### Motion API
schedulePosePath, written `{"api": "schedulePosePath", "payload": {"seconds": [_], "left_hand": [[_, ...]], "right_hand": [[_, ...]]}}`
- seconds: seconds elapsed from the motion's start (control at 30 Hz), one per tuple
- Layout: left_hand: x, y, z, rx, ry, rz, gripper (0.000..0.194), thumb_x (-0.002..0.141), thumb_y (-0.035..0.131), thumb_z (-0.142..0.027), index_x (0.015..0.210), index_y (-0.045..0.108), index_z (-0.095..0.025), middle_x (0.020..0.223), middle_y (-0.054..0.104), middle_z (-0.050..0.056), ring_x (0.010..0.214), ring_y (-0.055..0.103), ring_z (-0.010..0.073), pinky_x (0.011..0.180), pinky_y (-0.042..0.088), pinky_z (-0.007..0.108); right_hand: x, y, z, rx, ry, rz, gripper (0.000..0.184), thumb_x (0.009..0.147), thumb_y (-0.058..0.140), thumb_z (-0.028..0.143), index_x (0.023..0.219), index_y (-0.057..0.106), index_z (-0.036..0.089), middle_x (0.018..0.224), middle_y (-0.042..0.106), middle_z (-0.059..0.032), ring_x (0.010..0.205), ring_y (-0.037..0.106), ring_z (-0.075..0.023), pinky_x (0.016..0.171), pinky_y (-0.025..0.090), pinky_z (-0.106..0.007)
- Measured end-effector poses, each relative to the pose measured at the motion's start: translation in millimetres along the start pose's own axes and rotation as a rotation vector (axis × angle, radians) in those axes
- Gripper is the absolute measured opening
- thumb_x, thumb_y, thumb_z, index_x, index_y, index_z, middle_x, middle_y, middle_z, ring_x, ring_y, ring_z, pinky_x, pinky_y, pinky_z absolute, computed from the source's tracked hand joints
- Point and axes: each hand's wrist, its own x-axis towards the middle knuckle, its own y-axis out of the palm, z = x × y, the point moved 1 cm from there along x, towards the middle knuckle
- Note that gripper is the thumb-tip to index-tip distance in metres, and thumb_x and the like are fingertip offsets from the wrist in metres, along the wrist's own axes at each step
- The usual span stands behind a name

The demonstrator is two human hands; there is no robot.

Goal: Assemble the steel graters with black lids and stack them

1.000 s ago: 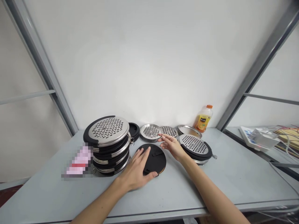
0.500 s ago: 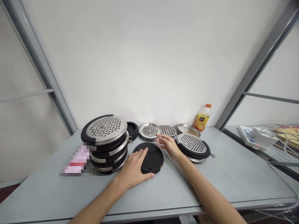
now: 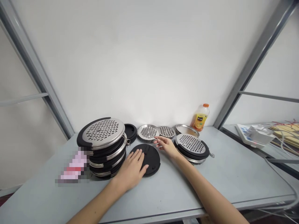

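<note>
A round black plastic disc [image 3: 151, 160] lies flat on the table in front of me. My left hand [image 3: 134, 163] rests on its left side, fingers stretched out and laid flat. Just beyond the disc's far right edge, my right hand [image 3: 165, 145] pinches a small metal ring [image 3: 156, 138] between thumb and fingertips. Right behind that hand lie round metal grater plates [image 3: 147, 132], stacked, and a coarser grater plate [image 3: 167, 132]. To the left rises a tall stack of round graters [image 3: 104, 133] with black rims and hanging metal rings.
At right, a shorter grater stack [image 3: 192, 144] sits beside my right forearm. Black round parts [image 3: 130, 132], metal rims [image 3: 188, 130] and a juice bottle [image 3: 201, 118] stand along the wall. A power strip [image 3: 253, 135] with cables lies beyond the right frame post.
The black disc has turned a little under my left hand, which has shifted slightly left with its fingers flatter. My right hand stays near the disc's far edge with the ring.
</note>
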Motion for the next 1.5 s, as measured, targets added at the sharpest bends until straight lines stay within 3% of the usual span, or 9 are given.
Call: {"api": "schedulePosePath", "payload": {"seconds": [0.17,0.3,0.4,0.53,0.7,0.93,1.13,1.3,1.5], "left_hand": [[3,17.4,-43,0.150,-0.206,-0.054,0.047,0.087,0.046,-0.042,0.113,0.065,-0.007,0.116,0.065,0.024,0.109,0.059,0.0417,0.083,0.048,0.052],[11,4.2,-60,0.137,-0.200,-0.044,0.047,0.086,0.048,-0.047,0.096,0.070,-0.006,0.097,0.070,0.025,0.091,0.066,0.0401,0.070,0.052,0.047],[17,-8.3,-45,0.088,-0.172,-0.028,0.040,0.094,0.039,-0.037,0.086,0.069,-0.012,0.078,0.071,0.015,0.069,0.068,0.0290,0.063,0.053,0.040],[18,0.4,-16,-0.052,0.068,-0.166,0.028,0.091,0.045,-0.027,0.107,0.065,-0.017,0.111,0.068,0.010,0.107,0.062,0.0265,0.094,0.048,0.040],[18,22.5,-10,-0.069,-0.085,-0.250,0.028,0.090,0.043,-0.023,0.107,0.065,-0.021,0.111,0.069,0.007,0.109,0.061,0.0255,0.097,0.047,0.042],[23,17.9,-13,-0.145,-0.218,-0.226,0.039,0.087,0.048,-0.025,0.126,0.050,-0.022,0.107,0.069,0.007,0.095,0.066,0.0263,0.083,0.051,0.039],[17,20.4,-2,-0.390,-0.175,-0.206,0.045,0.085,0.052,-0.023,0.130,0.044,-0.023,0.107,0.069,0.006,0.103,0.064,0.0245,0.090,0.050,0.040],[22,25.5,6,-0.554,-0.204,-0.345,0.051,0.086,0.052,-0.022,0.135,0.037,-0.020,0.117,0.063,0.009,0.111,0.060,0.0225,0.095,0.048,0.038],[28,28.2,13,-0.593,-0.182,-0.361,0.035,0.084,0.055,-0.018,0.119,0.051,-0.019,0.112,0.063,0.008,0.102,0.063,0.0221,0.090,0.051,0.038]], "right_hand": [[1,6,-7,-0.082,-0.048,0.015,0.029,0.072,0.070,0.036,0.091,0.063,0.016,0.085,0.072,-0.0078,0.070,0.065,-0.0162,0.051,0.045,-0.022],[-2,9,-7,-0.309,-0.198,0.043,0.026,0.078,0.064,0.040,0.086,0.067,0.016,0.080,0.071,-0.0061,0.073,0.064,-0.0179,0.059,0.047,-0.026],[-4,10,-6,-0.428,-0.302,0.028,0.024,0.081,0.061,0.039,0.088,0.070,0.017,0.088,0.072,-0.0068,0.080,0.063,-0.0195,0.069,0.048,-0.030],[-4,11,-7,-0.454,-0.329,0.022,0.023,0.082,0.060,0.036,0.092,0.073,0.019,0.096,0.073,-0.0079,0.085,0.064,-0.0219,0.074,0.048,-0.033],[-1,10,-12,-0.428,-0.299,0.017,0.022,0.082,0.058,0.032,0.094,0.073,0.020,0.097,0.073,-0.0076,0.088,0.065,-0.0234,0.077,0.049,-0.037],[-2,10,-13,-0.422,-0.269,0.039,0.025,0.081,0.061,0.030,0.102,0.068,0.019,0.091,0.072,-0.0071,0.087,0.065,-0.0224,0.076,0.048,-0.035],[-8,13,-6,-0.508,-0.305,0.073,0.018,0.082,0.058,0.031,0.088,0.069,0.019,0.084,0.072,-0.0059,0.078,0.064,-0.0206,0.069,0.046,-0.032],[-16,20,0,-0.594,-0.391,0.040,0.016,0.083,0.057,0.028,0.085,0.070,0.019,0.093,0.070,-0.0071,0.083,0.062,-0.0209,0.070,0.048,-0.032],[-26,31,4,-0.664,-0.493,0.084,0.016,0.084,0.055,0.019,0.090,0.070,0.020,0.093,0.069,-0.0065,0.088,0.063,-0.0200,0.081,0.048,-0.034]]}}
